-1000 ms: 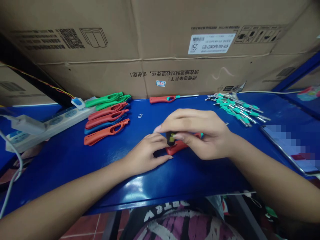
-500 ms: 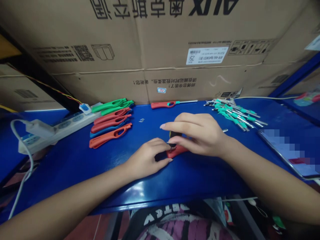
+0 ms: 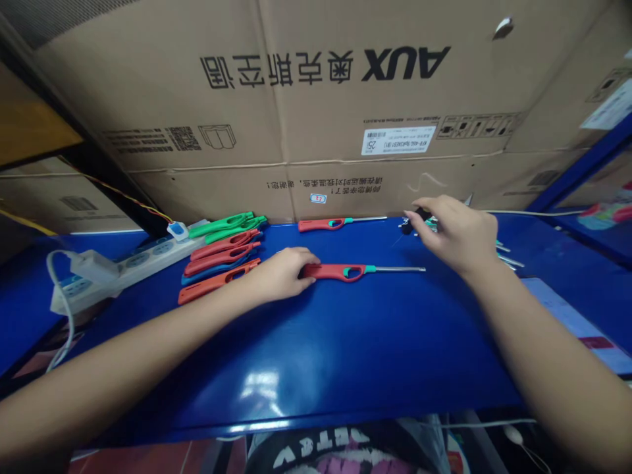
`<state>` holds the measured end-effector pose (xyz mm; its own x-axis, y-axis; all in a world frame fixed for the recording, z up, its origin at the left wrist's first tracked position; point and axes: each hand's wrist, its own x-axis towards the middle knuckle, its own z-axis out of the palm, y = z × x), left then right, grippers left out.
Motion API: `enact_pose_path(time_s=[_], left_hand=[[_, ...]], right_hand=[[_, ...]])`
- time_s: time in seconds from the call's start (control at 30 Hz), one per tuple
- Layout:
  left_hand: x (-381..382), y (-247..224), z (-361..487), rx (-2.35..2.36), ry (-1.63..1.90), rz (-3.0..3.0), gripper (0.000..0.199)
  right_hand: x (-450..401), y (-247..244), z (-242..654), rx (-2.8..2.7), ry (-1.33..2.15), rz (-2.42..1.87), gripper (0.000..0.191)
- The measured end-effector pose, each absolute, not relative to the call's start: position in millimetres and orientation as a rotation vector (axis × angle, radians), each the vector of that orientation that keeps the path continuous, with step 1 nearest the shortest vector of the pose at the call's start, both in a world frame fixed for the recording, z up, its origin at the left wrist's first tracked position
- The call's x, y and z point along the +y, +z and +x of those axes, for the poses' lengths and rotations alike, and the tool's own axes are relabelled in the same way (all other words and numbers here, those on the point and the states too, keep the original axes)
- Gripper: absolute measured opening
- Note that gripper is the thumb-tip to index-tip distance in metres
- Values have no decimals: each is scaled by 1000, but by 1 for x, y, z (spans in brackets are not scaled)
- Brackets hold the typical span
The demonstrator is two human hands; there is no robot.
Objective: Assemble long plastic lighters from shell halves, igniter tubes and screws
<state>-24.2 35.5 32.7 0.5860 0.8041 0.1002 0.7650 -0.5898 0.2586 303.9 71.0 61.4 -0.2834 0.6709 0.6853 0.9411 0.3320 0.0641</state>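
My left hand (image 3: 282, 276) is closed on the handle end of a red long-necked lighter (image 3: 330, 270), which lies on the blue table (image 3: 316, 355). The lighter has a teal collar and a metal tube pointing right. Farther right, my right hand (image 3: 457, 234) grips a small screwdriver (image 3: 421, 214) by its dark handle, its thin shaft slanting down to the left. Beneath and behind that hand is a pile of metal lighter tubes with teal parts (image 3: 504, 255), mostly covered. Another red lighter (image 3: 316, 225) rests at the back, against the cardboard.
Lighter casings in green (image 3: 222, 226), red, blue and orange (image 3: 207, 287) are stacked at the left, beside a white power strip (image 3: 135, 261) with a plugged-in charger. A large cardboard box (image 3: 316, 125) walls off the back. A phone (image 3: 577, 322) lies at the right.
My right hand has lifted off the lighter and moved right and back with the screwdriver. My left hand, with the lighter, has shifted left and away from me. The view has tilted up.
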Motion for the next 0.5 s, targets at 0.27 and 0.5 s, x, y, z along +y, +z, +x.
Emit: enact_pose_path(time_s=[0.27, 0.5], left_hand=[[108, 38, -41, 1481, 232, 2608, 32], [122, 38, -44, 1564, 223, 2610, 34]], right_hand=[[78, 65, 317, -2038, -546, -1579, 39], [84, 59, 319, -2323, -395, -1653, 32]])
